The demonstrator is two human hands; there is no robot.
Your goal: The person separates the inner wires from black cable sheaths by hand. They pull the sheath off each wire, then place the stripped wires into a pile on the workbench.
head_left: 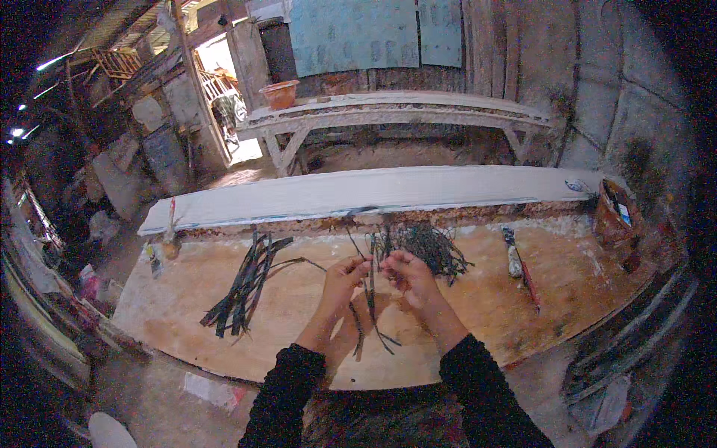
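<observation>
My left hand (345,278) is raised over the middle of the wooden board, its fingers pinched on thin dark strips (371,302). The strips stick up above the fingertips and dangle below toward the board. Close beside it, my right hand (409,276) has its fingertips pressed together at the same strips; the exact grip is too small to make out. A loose bundle of flat black strips (243,287) lies left of my hands, one long strip curving toward my left wrist. Just beyond my right hand sits a tangled heap of thin dark pieces (433,250).
A white-handled tool (513,257) and a red pen-like stick (529,287) lie on the right of the board (463,336). A brown container (616,213) stands at the far right. Behind runs a pale raised plank (373,190), and farther back a bench (411,104) with an orange basin (279,95).
</observation>
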